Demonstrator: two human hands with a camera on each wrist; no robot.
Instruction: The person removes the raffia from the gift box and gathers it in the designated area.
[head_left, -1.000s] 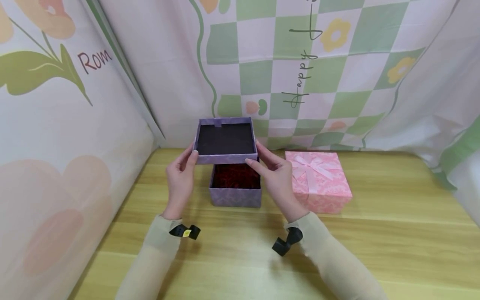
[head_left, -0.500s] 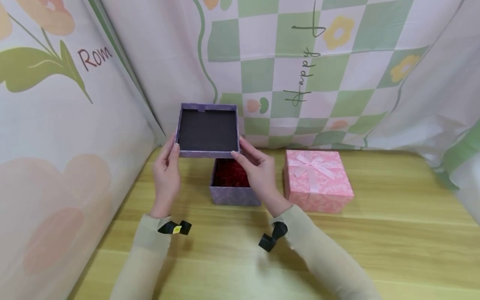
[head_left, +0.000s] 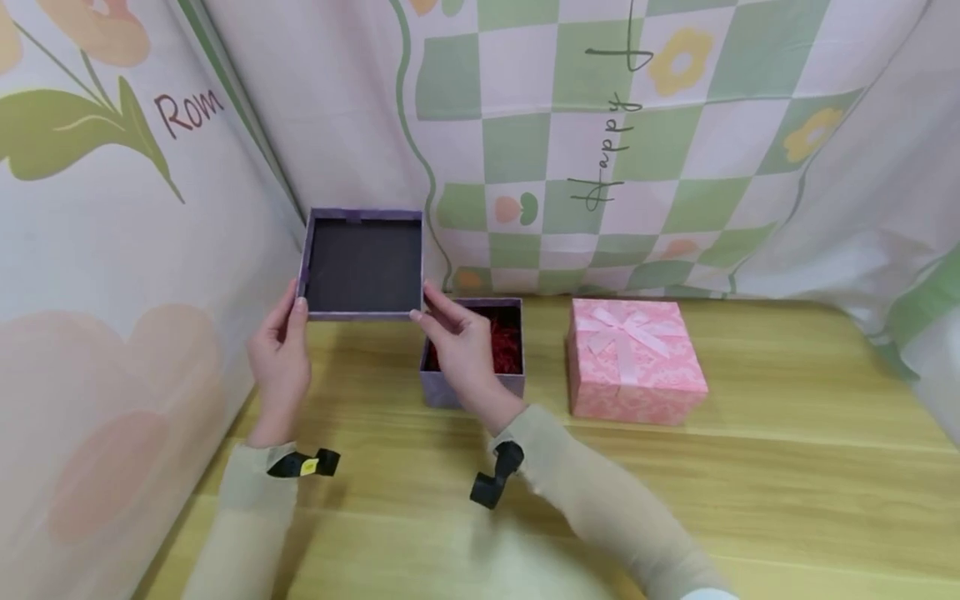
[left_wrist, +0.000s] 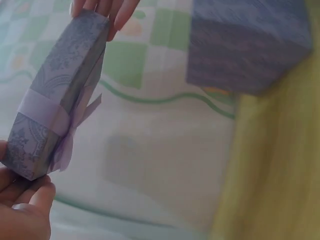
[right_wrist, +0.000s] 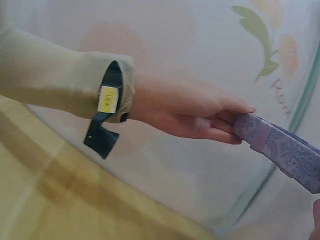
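A purple patterned box lid [head_left: 365,265] is held up off the table, its dark inside facing me. My left hand [head_left: 281,371] pinches its left side near the front corner, thumb in front. On the opposite side, my right hand [head_left: 465,354] pinches the near right corner. A pale purple ribbon [left_wrist: 47,112] with a bow wraps the lid's outside in the left wrist view. Behind my right hand, the purple box [head_left: 508,385] stands uncovered on the table. Red shredded filler [head_left: 506,342] lies inside it, partly hidden by that hand.
A pink gift box [head_left: 637,362] with a ribbon bow sits on the wooden table [head_left: 787,467], right of the purple box. A patterned curtain [head_left: 517,150] hangs behind the table, and a floral cloth [head_left: 135,350] borders it on the left.
Both hands have carried the lid leftward from above the purple box, with its inside turned more toward me. The two boxes have stayed in place.
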